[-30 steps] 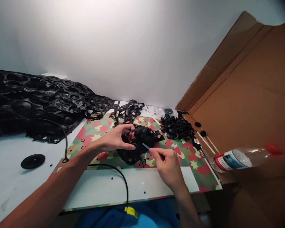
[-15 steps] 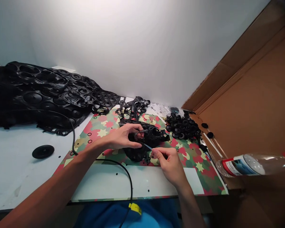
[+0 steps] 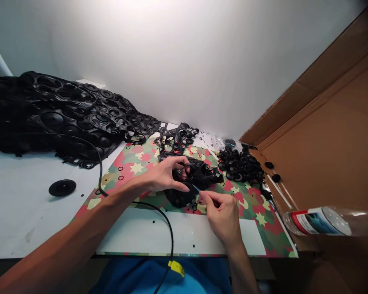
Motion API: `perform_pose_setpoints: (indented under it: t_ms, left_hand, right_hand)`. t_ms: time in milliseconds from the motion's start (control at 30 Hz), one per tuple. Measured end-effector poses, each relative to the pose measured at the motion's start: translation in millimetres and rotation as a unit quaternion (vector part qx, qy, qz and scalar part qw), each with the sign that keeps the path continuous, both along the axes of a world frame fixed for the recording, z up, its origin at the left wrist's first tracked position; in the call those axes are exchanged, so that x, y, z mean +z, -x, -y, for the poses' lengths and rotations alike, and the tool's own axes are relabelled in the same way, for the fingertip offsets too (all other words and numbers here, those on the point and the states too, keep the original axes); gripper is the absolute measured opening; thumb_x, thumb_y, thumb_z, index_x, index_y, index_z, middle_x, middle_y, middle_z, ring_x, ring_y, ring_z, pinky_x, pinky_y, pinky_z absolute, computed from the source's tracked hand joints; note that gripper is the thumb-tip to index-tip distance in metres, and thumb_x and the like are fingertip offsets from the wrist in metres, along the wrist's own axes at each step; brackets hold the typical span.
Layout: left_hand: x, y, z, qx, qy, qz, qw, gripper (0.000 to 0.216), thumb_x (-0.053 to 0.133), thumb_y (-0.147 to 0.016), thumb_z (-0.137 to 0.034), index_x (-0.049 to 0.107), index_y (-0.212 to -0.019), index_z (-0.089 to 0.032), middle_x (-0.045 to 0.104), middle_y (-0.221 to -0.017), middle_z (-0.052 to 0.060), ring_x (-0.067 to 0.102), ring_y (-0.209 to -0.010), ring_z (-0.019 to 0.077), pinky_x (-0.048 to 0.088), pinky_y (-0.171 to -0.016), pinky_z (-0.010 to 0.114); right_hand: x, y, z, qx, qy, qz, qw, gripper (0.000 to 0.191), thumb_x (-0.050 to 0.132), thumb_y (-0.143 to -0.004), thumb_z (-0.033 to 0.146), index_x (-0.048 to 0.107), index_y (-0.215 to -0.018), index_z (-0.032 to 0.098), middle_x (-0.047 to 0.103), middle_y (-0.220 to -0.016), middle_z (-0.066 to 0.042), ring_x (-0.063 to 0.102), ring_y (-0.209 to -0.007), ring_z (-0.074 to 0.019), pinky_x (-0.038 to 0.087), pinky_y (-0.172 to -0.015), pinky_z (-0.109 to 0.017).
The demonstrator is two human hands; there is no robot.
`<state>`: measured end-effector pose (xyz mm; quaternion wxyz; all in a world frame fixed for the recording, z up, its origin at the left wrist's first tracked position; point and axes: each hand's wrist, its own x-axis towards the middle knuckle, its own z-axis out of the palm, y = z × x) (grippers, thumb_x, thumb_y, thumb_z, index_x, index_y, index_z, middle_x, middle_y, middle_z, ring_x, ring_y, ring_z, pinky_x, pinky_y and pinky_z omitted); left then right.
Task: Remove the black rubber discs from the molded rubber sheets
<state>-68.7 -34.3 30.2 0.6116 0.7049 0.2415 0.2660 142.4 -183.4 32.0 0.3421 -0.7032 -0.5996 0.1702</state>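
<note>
In the middle of the mat, my left hand (image 3: 167, 174) is closed on a crumpled black rubber sheet (image 3: 202, 171) with round holes and discs moulded in it. Its thumb presses at the near side while the fingers curl behind. My right hand (image 3: 222, 214) pinches a thin, pale, slender tool (image 3: 196, 188), its tip pointing up and left against the rubber by the left thumb. Whether it is tweezers or a pick I cannot tell. Part of the sheet is hidden under my left hand.
A heap of black rubber sheets (image 3: 64, 118) covers the left. Loose round rubber parts (image 3: 241, 163) lie piled right, and one large disc (image 3: 62, 188) at left. A black cable (image 3: 168, 222) crosses the table. A plastic bottle (image 3: 320, 220) and cardboard (image 3: 334, 122) stand right.
The view has shifted slightly, so most things appear a little further right. My right hand has drawn slightly back with the tool; my left hand keeps its hold on the rubber sheet.
</note>
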Motion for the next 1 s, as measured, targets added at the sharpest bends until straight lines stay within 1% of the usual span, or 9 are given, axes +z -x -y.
perform_pose_setpoints:
  t_ms: [167, 267, 433, 500, 567, 667, 767, 900, 1000]
  left_hand:
    - [2.0, 3.1, 0.1, -0.043, 0.021, 0.017, 0.999, 0.051, 0.097, -0.070, -0.028, 0.059, -0.103, -0.020, 0.063, -0.098, 0.000, 0.061, -0.086, 0.0155, 0.050, -0.078, 0.029]
    - [3.7, 4.7, -1.0, -0.066, 0.031, 0.005, 0.997, 0.050, 0.095, -0.072, -0.029, 0.058, -0.105, -0.020, 0.066, -0.097, 0.001, 0.062, -0.087, 0.0172, 0.050, -0.077, 0.029]
    - [4.5, 7.2, -4.4, -0.064, 0.021, -0.022, 0.997, 0.046, 0.096, -0.073, -0.029, 0.059, -0.099, -0.020, 0.068, -0.090, 0.000, 0.061, -0.078, 0.0154, 0.045, -0.069, 0.027]
    - [2.3, 7.7, -5.9, -0.066, 0.026, -0.013, 0.997, 0.046, 0.096, -0.074, -0.030, 0.060, -0.101, -0.020, 0.068, -0.093, 0.000, 0.064, -0.084, 0.0172, 0.047, -0.074, 0.028]
    - [-1.1, 6.9, -7.4, -0.058, 0.042, 0.002, 0.997, 0.049, 0.097, -0.073, -0.031, 0.061, -0.105, -0.021, 0.069, -0.096, 0.001, 0.065, -0.088, 0.0177, 0.049, -0.077, 0.029]
    - [-5.8, 4.0, -9.0, -0.040, 0.078, 0.021, 0.996, 0.050, 0.098, -0.073, -0.033, 0.062, -0.106, -0.020, 0.070, -0.097, 0.001, 0.065, -0.085, 0.0160, 0.050, -0.079, 0.029]
    - [-7.8, 1.6, -9.2, -0.030, 0.087, 0.027, 0.995, 0.050, 0.099, -0.073, -0.033, 0.063, -0.104, -0.019, 0.071, -0.097, 0.001, 0.066, -0.083, 0.0153, 0.050, -0.078, 0.030]
    - [-9.0, 1.5, -8.4, -0.027, 0.082, 0.020, 0.996, 0.050, 0.099, -0.073, -0.032, 0.064, -0.107, -0.019, 0.074, -0.098, 0.002, 0.068, -0.084, 0.0161, 0.052, -0.080, 0.031]
    - [-6.9, 3.2, -7.7, -0.032, 0.066, 0.019, 0.997, 0.052, 0.099, -0.073, -0.033, 0.064, -0.109, -0.020, 0.075, -0.101, 0.003, 0.070, -0.087, 0.0176, 0.053, -0.082, 0.031]
  right_hand:
    - [-5.1, 18.7, -11.2, -0.042, -0.010, 0.197, 0.979, 0.039, 0.065, -0.106, 0.039, 0.084, -0.076, 0.024, 0.077, -0.069, -0.010, 0.061, -0.060, -0.0216, 0.022, -0.061, -0.035]
    - [-5.7, 22.3, -19.2, -0.042, -0.010, 0.225, 0.973, 0.038, 0.064, -0.107, 0.036, 0.083, -0.077, 0.024, 0.077, -0.070, -0.010, 0.061, -0.060, -0.0212, 0.020, -0.062, -0.036]
    - [-3.2, 11.6, -22.1, -0.051, -0.019, 0.156, 0.986, 0.049, 0.061, -0.108, 0.045, 0.075, -0.067, 0.022, 0.068, -0.060, -0.007, 0.049, -0.056, -0.0183, 0.021, -0.060, -0.034]
    - [-2.2, 2.8, -20.1, 0.000, 0.007, 0.056, 0.998, 0.056, 0.059, -0.108, 0.053, 0.072, -0.065, 0.020, 0.064, -0.059, -0.005, 0.047, -0.056, -0.0168, 0.025, -0.058, -0.032]
    - [-0.4, -8.6, -16.5, 0.056, 0.036, -0.057, 0.996, 0.058, 0.060, -0.106, 0.060, 0.075, -0.068, 0.018, 0.063, -0.062, -0.004, 0.048, -0.057, -0.0159, 0.030, -0.057, -0.030]
    - [5.0, -25.1, -9.4, 0.066, 0.048, -0.143, 0.986, 0.057, 0.065, -0.101, 0.064, 0.078, -0.074, 0.015, 0.055, -0.059, -0.001, 0.040, -0.054, -0.0140, 0.028, -0.052, -0.029]
    - [12.0, -29.0, -4.1, 0.066, 0.055, -0.155, 0.984, 0.056, 0.067, -0.100, 0.065, 0.080, -0.077, 0.015, 0.044, -0.055, 0.002, 0.032, -0.053, -0.0125, 0.023, -0.051, -0.029]
    - [15.8, -13.6, -6.8, 0.088, 0.071, -0.139, 0.984, 0.054, 0.065, -0.103, 0.061, 0.081, -0.080, 0.015, 0.056, -0.065, -0.001, 0.042, -0.059, -0.0143, 0.029, -0.054, -0.028]
    - [13.8, -3.6, -12.0, 0.093, 0.065, -0.126, 0.985, 0.054, 0.063, -0.104, 0.060, 0.079, -0.079, 0.015, 0.057, -0.066, -0.002, 0.045, -0.061, -0.0150, 0.031, -0.054, -0.029]
